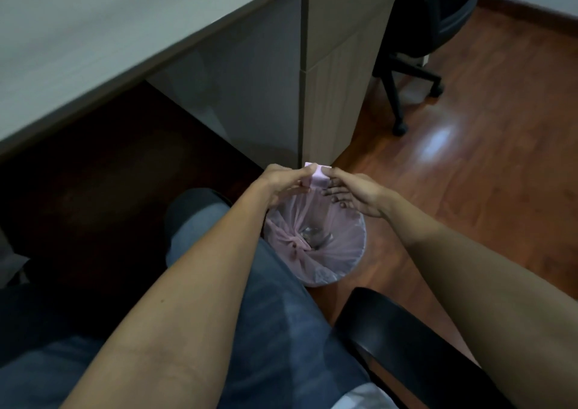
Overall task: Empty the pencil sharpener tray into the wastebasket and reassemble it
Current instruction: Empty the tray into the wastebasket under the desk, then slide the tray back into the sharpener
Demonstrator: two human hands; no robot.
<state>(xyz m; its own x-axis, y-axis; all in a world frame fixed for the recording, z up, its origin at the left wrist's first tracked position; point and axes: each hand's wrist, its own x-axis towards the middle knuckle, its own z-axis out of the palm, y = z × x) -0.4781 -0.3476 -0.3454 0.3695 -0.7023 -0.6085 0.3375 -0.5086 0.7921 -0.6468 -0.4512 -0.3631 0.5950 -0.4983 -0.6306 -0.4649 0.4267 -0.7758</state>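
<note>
A small pale pink pencil sharpener [319, 177] is held over the far rim of a round wastebasket [353, 261] lined with a pink bag. My left hand [281, 183] grips its left side with the fingers wrapped around it. My right hand [356, 194] touches its right side with the fingertips. Whether the tray is in or out of the body is hidden by my fingers. Inside the wastebasket lies some crumpled clear rubbish.
A grey desk top [93, 48] runs across the upper left, with a wooden drawer cabinet [337, 64] just beyond the wastebasket. A black office chair [431, 26] stands at the back right on the wooden floor. My knee in jeans [200, 221] and a black armrest [406, 346] flank the wastebasket.
</note>
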